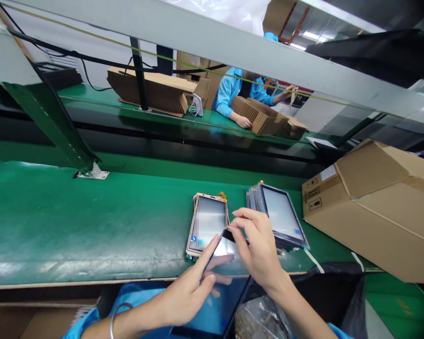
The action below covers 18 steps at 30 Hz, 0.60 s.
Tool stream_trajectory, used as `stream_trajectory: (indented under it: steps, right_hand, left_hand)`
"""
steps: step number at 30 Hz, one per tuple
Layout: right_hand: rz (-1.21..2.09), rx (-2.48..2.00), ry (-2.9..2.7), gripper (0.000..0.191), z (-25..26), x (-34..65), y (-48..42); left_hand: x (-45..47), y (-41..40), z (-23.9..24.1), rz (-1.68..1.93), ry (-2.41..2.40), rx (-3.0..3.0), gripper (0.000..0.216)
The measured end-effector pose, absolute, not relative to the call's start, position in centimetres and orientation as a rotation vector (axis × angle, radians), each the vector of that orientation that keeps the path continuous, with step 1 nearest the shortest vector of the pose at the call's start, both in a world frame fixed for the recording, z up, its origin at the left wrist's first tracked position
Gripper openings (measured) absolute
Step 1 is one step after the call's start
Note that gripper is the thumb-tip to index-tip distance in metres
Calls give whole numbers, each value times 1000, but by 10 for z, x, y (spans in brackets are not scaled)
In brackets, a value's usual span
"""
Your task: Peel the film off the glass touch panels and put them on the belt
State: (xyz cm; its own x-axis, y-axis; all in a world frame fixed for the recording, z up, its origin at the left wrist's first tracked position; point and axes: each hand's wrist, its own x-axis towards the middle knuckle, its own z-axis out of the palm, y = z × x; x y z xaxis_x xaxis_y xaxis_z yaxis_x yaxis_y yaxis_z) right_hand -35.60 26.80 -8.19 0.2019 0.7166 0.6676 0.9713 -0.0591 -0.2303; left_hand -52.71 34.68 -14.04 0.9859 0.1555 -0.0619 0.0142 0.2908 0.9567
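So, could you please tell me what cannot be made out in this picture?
Head view:
- Held panel: partly behind the right hand and left hand; the left hand's grip is hidden.
- Right stack: near corner behind the right hand; count too fine.
- Cardboard box: cut off by the right edge; labels too small.
- Co-worker's sleeve: upper body hidden by the grey beam.

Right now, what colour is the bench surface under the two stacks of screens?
Green; the bench surface shows best in the head view.
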Motion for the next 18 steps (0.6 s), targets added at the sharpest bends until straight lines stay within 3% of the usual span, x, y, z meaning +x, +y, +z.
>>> stream_trajectory:
  steps: [7, 10, 14, 18]
  right_hand:
    - [-710, -1706, -1706, 14, -94, -370, 261]
    - [-472, -1651, -1749, 15, -105, -377, 250]
    - [-61, -1658, -1598, 17, -119, -380, 241]
    - [44, -1647, -1567, 15, -123, -384, 247]
  left_hand:
    - [-520, 354, -142, 125, 227, 1041, 80]
    - [-513, 362, -141, 151, 318, 864, 84]
    - [-512, 371, -142, 108, 388, 670, 70]
    - [-517, 371, -147, 53, 338, 458, 59]
